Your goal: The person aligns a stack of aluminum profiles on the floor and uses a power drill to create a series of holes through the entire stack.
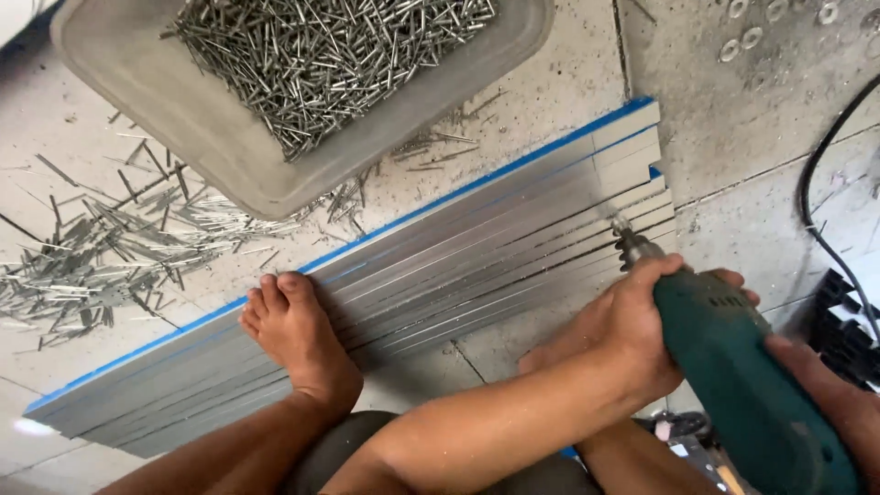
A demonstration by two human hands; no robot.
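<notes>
Loose scatter: thin grey metal pins (110, 247) lie strewn over the pale concrete floor (550, 101) at far left, near the tub.
Tub: a shallow grey plastic tub with rounded corners (202, 119) sits at upper left, heaped with shiny steel pins (321, 46); some have spilled beside its lower rim.
Foot: my bare foot (298, 335) presses down on the strips, toes pointing towards the tub.
Strips: a flat row of long grey metal strips with a blue film along the far edge (477, 247) runs slantwise from lower left to upper right, side by side and touching; the right ends are stepped.
Left hand: my left hand (628, 325) is wrapped tight around the front of the drill, fingers closed over its neck just behind the chuck.
Drill: the dark green electric hand drill with a metal chuck (733, 367) tilts down to the upper left, its bit (612, 220) meeting the strips near their right ends.
Right hand: my right hand (825, 385) grips the rear of the drill at the right edge; it is partly hidden by the body, but the fingers are curled on it.
Washers: small round metal rings (752, 37) lie on the floor at upper right.
Cable: a black cable (811, 183) curves down the right side.
Black block: a black ribbed part (848, 321) sits at the right edge; I cannot tell what it is.
</notes>
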